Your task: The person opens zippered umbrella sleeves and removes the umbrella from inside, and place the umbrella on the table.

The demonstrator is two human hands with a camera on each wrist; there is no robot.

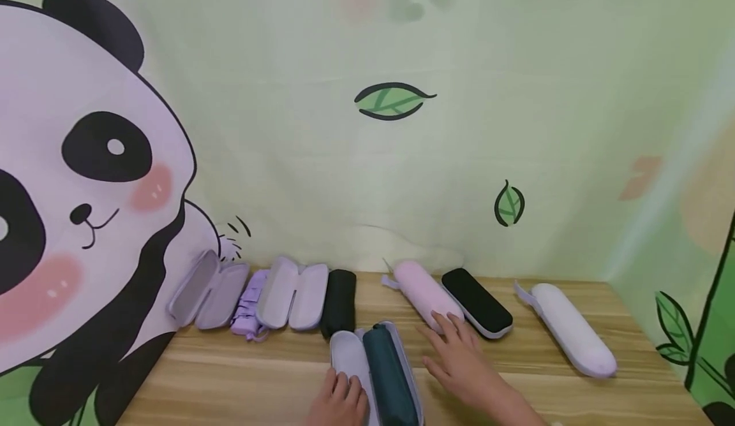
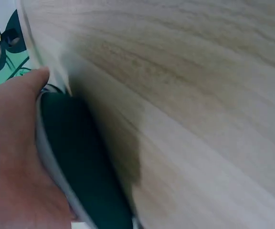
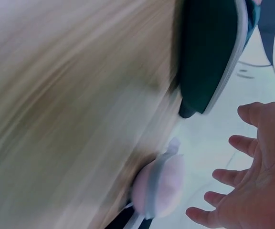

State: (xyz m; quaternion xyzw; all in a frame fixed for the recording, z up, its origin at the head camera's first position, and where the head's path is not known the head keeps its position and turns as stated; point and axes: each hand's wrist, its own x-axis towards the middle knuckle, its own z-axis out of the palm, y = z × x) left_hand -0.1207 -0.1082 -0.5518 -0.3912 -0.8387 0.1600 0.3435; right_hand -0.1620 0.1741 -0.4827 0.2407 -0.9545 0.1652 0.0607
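Dark green roll (image 1: 393,375) is lying lengthwise in the right half of an open case (image 1: 348,352) near the front of the surface (image 1: 258,375), and the left half is sitting bare. Left grip (image 1: 340,400) is holding that bare half by its side: fingers are bending over the edge onto the lining, palm is lying along the dark outer shell. Looks to me like steadying is the step here, so I'd be holding it firmly but lightly, leaving the fold line free, and checking that the roll is sitting fully inside the rim, since any bulge would probably be fighting the edges. Right grip (image 1: 465,362) is holding nothing, fingers spreading, palm facing down, forearm (image 1: 508,403) angling in from the lower right. It's hovering by the near end of the pink case (image 1: 425,292); can't tell if a fingertip is touching. I'd be watching the black-topped case (image 1: 478,301) just beside it too, tbh.
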